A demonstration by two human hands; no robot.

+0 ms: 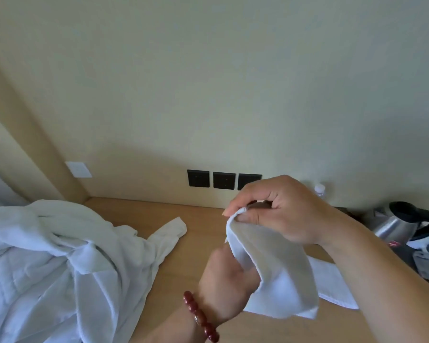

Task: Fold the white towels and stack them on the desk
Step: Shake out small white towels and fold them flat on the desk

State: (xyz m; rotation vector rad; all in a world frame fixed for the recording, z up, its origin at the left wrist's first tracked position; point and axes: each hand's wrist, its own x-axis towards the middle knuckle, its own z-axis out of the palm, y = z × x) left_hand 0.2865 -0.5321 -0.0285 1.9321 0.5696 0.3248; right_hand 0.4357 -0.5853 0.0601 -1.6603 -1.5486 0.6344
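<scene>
Wooden bench [196, 233] is running along the wall. A big heap of unfolded white towels [60, 256] is lying crumpled over the bench's left end, one corner trailing out toward the middle.

A small white towel [270, 268] is hanging in the air above the bench's near middle, between both hands. The right hand [282, 211] is pinching its top corner between thumb and forefinger, fingers curled, and the cloth is draping down and toward the near edge from that pinch. The left hand [228, 276] is sitting lower and to the left, fingers closing on the towel's left edge; the cloth is hiding the fingertips. A red bead bracelet [200, 316] is circling the left wrist.

Another flat white cloth [332, 285] is lying on the bench below the right forearm, partly hidden.

At the right end, a steel kettle [401, 226] with a black handle is standing near the back. Three dark wall sockets [223, 180] are sitting just above the back edge.
</scene>
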